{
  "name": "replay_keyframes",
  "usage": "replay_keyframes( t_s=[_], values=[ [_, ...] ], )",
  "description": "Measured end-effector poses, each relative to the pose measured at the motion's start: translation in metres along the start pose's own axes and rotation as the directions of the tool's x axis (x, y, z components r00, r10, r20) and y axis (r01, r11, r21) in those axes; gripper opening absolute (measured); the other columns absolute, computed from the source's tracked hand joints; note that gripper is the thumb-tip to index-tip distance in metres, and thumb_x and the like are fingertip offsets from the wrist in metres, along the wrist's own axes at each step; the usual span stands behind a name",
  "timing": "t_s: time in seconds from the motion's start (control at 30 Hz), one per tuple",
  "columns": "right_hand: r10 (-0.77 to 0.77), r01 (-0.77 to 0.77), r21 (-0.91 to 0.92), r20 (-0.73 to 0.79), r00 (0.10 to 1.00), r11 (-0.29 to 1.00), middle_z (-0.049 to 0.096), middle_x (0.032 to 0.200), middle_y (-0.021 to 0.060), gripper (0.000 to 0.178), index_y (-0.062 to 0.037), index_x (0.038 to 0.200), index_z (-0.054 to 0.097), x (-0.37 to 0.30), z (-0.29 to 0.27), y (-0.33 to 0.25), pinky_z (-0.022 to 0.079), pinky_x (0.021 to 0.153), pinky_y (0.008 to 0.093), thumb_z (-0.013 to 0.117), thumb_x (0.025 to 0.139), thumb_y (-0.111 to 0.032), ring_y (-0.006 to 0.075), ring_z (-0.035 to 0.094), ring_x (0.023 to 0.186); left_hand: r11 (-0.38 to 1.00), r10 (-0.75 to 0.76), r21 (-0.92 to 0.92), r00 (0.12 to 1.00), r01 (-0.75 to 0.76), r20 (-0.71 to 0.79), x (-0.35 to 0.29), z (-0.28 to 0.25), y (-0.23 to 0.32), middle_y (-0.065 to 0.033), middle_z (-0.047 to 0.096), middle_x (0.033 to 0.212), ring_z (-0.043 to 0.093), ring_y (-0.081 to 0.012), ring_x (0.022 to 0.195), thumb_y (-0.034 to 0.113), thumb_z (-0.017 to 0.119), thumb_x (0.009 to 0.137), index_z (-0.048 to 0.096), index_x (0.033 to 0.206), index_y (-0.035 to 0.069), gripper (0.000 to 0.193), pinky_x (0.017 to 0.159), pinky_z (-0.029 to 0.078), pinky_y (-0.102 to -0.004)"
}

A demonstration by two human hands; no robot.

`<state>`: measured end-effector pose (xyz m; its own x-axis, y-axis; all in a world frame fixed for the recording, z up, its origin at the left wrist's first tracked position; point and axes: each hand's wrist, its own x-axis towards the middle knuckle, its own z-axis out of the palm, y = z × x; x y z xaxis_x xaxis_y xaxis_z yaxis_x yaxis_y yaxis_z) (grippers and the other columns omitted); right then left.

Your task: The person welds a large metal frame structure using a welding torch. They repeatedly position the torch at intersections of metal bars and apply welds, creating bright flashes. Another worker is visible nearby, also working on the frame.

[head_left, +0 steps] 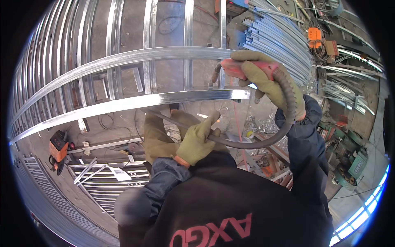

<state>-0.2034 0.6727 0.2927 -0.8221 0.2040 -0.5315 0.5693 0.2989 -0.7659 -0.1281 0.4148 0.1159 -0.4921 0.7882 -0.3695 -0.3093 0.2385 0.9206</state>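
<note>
The right hand (265, 84), in a yellow-green knit glove, has its fingers curled snugly round a smooth red plastic handle (233, 69); the handle's front end sticks out to the left of them, and one finger lies stretched along its upper side. From the back of the handle a grey-brown ribbed sleeve (291, 99) bends down past the right wrist and leads into a thick dark grey rubber cable (255, 145), which loops below these fingers and across to the left hand.

The left hand (195, 144), in a matching glove, has its fingers folded round that cable, with one digit raised clear of it, pointing up and away. The cable runs on beyond these fingers to the upper left, over the trouser legs (158, 136).

A long silver metal rail (156, 53) ends just beside the right hand's fingers; whether they touch it cannot be told. A second, shiny silver metal rail (152, 99) ends below and to the left of them, and passes above the left hand's fingers. Beyond the right hand's fingers lies a bundle of bluish-silver metal channels (279, 45). Well to the left of the left hand's fingers stands an orange-and-black boxy machine (59, 146).
</note>
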Motion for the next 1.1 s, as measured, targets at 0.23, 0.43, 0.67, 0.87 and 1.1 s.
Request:
replay_keyframes(
  t_s=[0.23, 0.43, 0.67, 0.87, 1.1],
  values=[
    [0.045, -0.027, -0.13, 0.136, 0.99, 0.991, 0.074, 0.093, 0.0006, 0.037, -0.006, 0.129, 0.077, 0.034, 0.004, -0.002, 0.054, 0.076, 0.0277, 0.078, 0.107, -0.035, 0.0097, 0.064, 0.084, 0.993, -0.004, -0.119, 1.0, 0.001, -0.019, -0.013, -0.004, 0.005, -0.0082, 0.07, 0.111, 0.067, -0.0196, 0.098, -0.009, 0.061, 0.076, 0.042, 0.168, 0.002, 0.095, 0.095, 0.056, -0.0312],
    [-0.147, 0.208, -0.236, 0.249, 0.957, 0.949, 0.077, 0.117, 0.0022, 0.03, -0.0072, 0.13, 0.078, 0.052, 0.005, 0.012, 0.059, 0.079, 0.026, 0.073, 0.11, -0.029, 0.0117, 0.072, 0.094, 0.996, 0.067, -0.057, 0.992, -0.073, -0.105, -0.012, -0.005, 0.007, -0.0139, 0.074, 0.101, 0.074, -0.0323, 0.09, -0.003, 0.069, 0.083, 0.05, 0.159, 0.004, 0.079, 0.082, 0.058, -0.0389],
    [-0.057, 0.146, -0.283, 0.3, 0.952, 0.948, 0.076, 0.095, 0.0042, 0.031, -0.0055, 0.121, 0.076, 0.064, 0.015, -0.005, 0.059, 0.078, 0.0324, 0.074, 0.109, -0.034, 0.0163, 0.073, 0.083, 0.991, 0.082, -0.092, 0.986, -0.096, -0.144, -0.013, -0.011, 0.006, -0.0139, 0.073, 0.088, 0.073, -0.0305, 0.077, 0.0, 0.075, 0.09, 0.054, 0.159, 0.005, 0.072, 0.072, 0.057, -0.0393],
    [-0.121, 0.233, -0.341, 0.319, 0.94, 0.911, 0.077, 0.09, 0.0077, 0.031, -0.0065, 0.122, 0.076, 0.071, 0.018, -0.001, 0.059, 0.075, 0.0363, 0.073, 0.109, -0.035, 0.0211, 0.073, 0.079, 0.988, 0.141, -0.038, 0.98, -0.147, -0.142, -0.013, -0.018, 0.003, -0.0136, 0.077, 0.115, 0.074, -0.0285, 0.096, -0.006, 0.064, 0.081, 0.047, 0.164, 0.003, 0.086, 0.09, 0.059, -0.0384],
    [-0.073, 0.195, -0.342, 0.338, 0.938, 0.919, 0.077, 0.094, 0.0074, 0.034, -0.0064, 0.125, 0.075, 0.074, 0.018, -0.005, 0.059, 0.074, 0.0366, 0.069, 0.111, -0.037, 0.0196, 0.073, 0.079, 0.996, 0.085, 0.007, 0.988, -0.084, -0.129, -0.017, -0.021, -0.007, -0.0147, 0.074, 0.1, 0.071, -0.0341, 0.085, 0.002, 0.073, 0.079, 0.051, 0.163, 0.008, 0.087, 0.076, 0.056, -0.0437]
  ],
)
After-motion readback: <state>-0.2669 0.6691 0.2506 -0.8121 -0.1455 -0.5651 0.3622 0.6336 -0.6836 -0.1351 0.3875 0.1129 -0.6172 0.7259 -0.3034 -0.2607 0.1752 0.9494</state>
